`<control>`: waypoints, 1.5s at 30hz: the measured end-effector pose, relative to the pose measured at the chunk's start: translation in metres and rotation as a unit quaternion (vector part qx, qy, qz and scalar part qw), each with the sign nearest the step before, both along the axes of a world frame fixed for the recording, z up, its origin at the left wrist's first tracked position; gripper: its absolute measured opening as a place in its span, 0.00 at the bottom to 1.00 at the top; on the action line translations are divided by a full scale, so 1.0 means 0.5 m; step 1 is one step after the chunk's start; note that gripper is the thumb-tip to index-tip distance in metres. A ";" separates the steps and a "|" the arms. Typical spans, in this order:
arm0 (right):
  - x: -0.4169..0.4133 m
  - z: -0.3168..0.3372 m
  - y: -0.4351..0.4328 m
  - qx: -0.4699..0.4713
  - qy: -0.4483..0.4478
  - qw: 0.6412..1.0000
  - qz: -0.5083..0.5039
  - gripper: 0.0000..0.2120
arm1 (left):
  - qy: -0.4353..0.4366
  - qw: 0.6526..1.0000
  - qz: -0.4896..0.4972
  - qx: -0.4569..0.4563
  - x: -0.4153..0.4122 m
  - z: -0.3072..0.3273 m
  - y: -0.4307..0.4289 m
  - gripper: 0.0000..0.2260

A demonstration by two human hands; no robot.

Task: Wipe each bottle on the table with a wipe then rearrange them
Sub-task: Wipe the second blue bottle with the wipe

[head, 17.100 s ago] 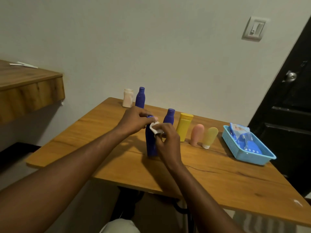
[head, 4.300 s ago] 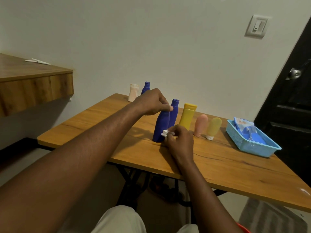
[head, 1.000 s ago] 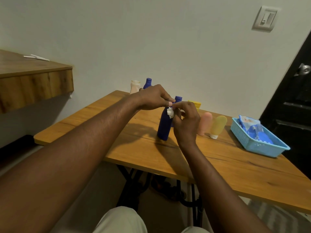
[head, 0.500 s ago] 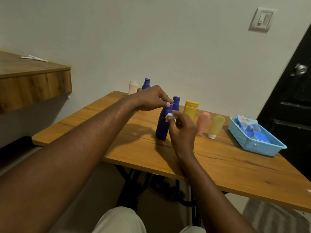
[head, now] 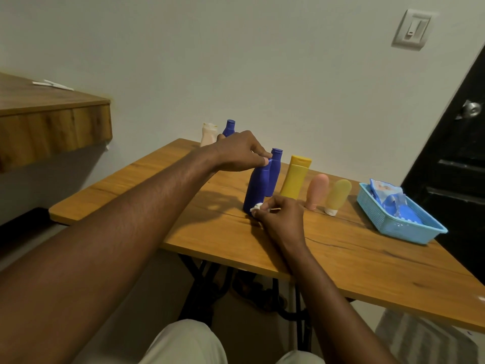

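Hands meet at a dark blue bottle (head: 257, 190) that stands near the middle of the worktop (head: 367, 258). The left hand (head: 238, 151) comes over from above with its fingers curled round the bottle's top, so cap and neck are hidden. The right hand (head: 282, 219) pinches a small white wipe (head: 256, 207) against the bottle's foot. Only a crumpled corner of the wipe shows; the rest is buried in the closed fingers. That hand also covers the bottle's base, so I cannot tell whether it sits flat.

A second blue bottle (head: 275, 172) stands right behind, half covered; whether the two touch is unclear. Toward the right edge follow a yellow bottle (head: 295, 179), its foot hidden by the right hand, then a pink tube (head: 316, 190) and an olive tube (head: 337, 195), both standing on their caps. Near the right edge sits a blue basket (head: 399, 227) with a packet (head: 385, 190) whose print is too small to read.

At the far left corner, a pale bottle (head: 208, 134) and a third blue bottle (head: 229, 128) show only their upper parts above the left hand.
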State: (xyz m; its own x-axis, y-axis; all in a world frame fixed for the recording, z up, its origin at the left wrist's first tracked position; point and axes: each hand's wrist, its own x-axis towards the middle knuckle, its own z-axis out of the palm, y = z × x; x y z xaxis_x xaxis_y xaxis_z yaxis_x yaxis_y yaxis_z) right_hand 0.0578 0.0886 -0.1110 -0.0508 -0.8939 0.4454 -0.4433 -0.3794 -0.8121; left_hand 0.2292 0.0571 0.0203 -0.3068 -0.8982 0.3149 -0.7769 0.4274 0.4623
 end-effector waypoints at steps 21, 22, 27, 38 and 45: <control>0.006 0.006 0.008 0.001 0.075 0.997 -0.009 0.08 | 0.057 0.998 0.012 -0.040 -0.007 -0.023 0.008 0.16; 0.007 0.005 0.009 -0.006 0.093 0.996 -0.011 0.08 | 0.070 0.997 0.006 -0.037 -0.007 -0.025 0.010 0.16; 0.010 0.005 0.015 -0.019 0.134 0.991 -0.024 0.07 | 0.114 0.993 -0.016 -0.028 -0.015 -0.037 0.016 0.16; 0.013 0.013 0.020 -0.118 -0.058 0.991 -0.022 0.05 | 0.202 0.978 -0.036 -0.035 -0.026 -0.078 0.017 0.12; -0.001 -0.006 -0.005 -0.027 -0.009 0.998 -0.050 0.05 | 0.291 0.953 -0.034 -0.071 -0.032 -0.119 0.004 0.12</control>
State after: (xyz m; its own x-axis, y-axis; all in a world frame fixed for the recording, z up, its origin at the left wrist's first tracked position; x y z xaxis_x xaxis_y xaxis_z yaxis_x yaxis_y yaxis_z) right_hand 0.0574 0.0863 -0.1142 -0.1472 -0.8588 0.4908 -0.4674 -0.3769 -0.7997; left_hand 0.2134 0.0593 -0.0391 -0.0996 -0.8179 0.5667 -0.3739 0.5585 0.7404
